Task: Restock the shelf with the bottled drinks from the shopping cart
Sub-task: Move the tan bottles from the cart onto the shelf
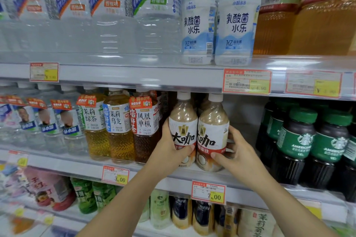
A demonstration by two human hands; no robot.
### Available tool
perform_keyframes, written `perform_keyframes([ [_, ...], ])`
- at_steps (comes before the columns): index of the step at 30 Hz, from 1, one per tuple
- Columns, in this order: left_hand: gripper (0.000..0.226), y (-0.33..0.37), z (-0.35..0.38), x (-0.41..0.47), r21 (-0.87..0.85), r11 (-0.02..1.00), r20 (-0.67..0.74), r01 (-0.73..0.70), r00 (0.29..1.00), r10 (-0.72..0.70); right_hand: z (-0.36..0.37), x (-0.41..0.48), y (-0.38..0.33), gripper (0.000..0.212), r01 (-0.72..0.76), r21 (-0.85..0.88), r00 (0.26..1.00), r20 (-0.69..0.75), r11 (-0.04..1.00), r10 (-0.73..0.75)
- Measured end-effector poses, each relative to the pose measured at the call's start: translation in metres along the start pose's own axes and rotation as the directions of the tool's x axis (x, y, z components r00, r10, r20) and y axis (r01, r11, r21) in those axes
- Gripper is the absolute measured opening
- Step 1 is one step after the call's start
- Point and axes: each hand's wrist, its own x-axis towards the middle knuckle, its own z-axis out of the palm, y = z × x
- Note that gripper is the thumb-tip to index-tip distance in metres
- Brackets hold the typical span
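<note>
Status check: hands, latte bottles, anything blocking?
Left hand on left latte bottle. Right hand on right latte bottle. Both upright on middle shelf. Nothing blocking.

Shop: drink shelves (134,75) w/ price tags (247,81).

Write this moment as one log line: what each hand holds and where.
left hand: holds left latte bottle | right hand: holds right latte bottle | place: middle shelf, bottles upright

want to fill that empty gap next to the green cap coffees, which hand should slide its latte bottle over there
Right. The right hand holds the right latte bottle, directly beside the empty gap; the left hand and its bottle sit farther away, blocked by it.
</note>
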Motion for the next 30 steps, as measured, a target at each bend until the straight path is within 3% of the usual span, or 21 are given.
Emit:
perform_keyframes([
  [8, 0.092, -0.002, -0.003, 0.001, -0.002, 1.000, 0.025, 0.003, 1.000, -0.003, -0.008, 0.003, 0.002, 0.074, -0.036, -0.039, 0.998, 0.059, 0.999, 0.038],
  [11, 0.096, -0.007, -0.001, 0.001, 0.035, 0.999, 0.005, -0.010, 1.000, 0.010, 0.006, -0.001, -0.010, 0.095, -0.021, -0.152, 0.995, -0.100, 0.988, 0.006],
  [15, 0.105, -0.008, 0.006, -0.006, 0.174, 0.985, -0.111, -0.001, 0.994, 0.021, 0.019, -0.001, -0.009, 0.093, -0.012, -0.160, 0.981, -0.193, 0.987, -0.019],
  [21, 0.100, -0.011, 0.010, -0.010, 0.251, 0.968, -0.151, -0.019, 0.987, 0.059, 0.004, 0.000, -0.007, 0.085, -0.016, -0.077, 0.999, -0.040, 0.997, 0.013],
  [30, 0.100, -0.012, 0.005, -0.007, 0.253, 0.966, -0.108, -0.052, 0.991, 0.082, 0.008, -0.001, -0.005, 0.082, 0.065, -0.046, 0.998, 0.014, 0.997, -0.064],
])
